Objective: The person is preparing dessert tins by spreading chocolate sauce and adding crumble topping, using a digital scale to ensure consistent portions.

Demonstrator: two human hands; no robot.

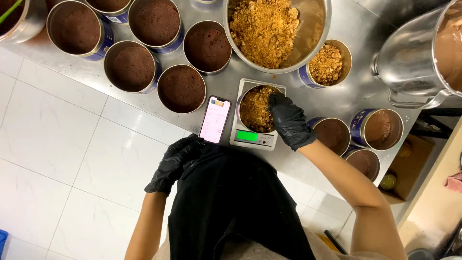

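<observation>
While right hand [290,123] presses curled fingers [279,103] into crumb tin [256,110] on scale [254,137], left hand [174,162] hangs loosely curled, empty. One crumb-topped tin [327,64] beyond fingertips; many brown-filled tins [182,88] still bare.

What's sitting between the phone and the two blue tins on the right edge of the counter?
The kitchen scale, carrying a crumb-filled tin that the right hand reaches into, per the head view.

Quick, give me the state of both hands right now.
Left hand: gloved, fingers curled against the black apron, holding nothing visible.
Right hand: gloved, over the tin of crumbs on the scale; grip cannot be told.
</observation>
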